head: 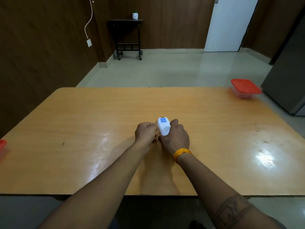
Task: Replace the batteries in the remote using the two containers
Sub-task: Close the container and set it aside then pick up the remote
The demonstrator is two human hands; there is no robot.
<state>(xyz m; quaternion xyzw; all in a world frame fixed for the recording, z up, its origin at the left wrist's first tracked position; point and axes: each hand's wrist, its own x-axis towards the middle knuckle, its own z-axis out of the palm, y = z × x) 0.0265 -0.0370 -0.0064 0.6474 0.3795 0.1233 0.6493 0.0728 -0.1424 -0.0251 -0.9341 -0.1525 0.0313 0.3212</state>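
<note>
A white remote (pixel 163 126) with a blue label at its far end lies at the middle of the wooden table (pixel 82 129). My right hand (pixel 175 138) wraps over its near end and right side. My left hand (pixel 146 132) is curled into a fist against the remote's left edge; whether it grips the remote is hidden. A clear container with a red lid (pixel 245 88) stands at the far right corner. Only a red edge of a second container (pixel 2 145) shows at the left border. No batteries are visible.
A grey cabinet (pixel 287 71) stands just right of the table's far corner. Beyond the table are a tiled floor, a dark side table (pixel 127 35) with a small white pot, and a white door (pixel 231 23).
</note>
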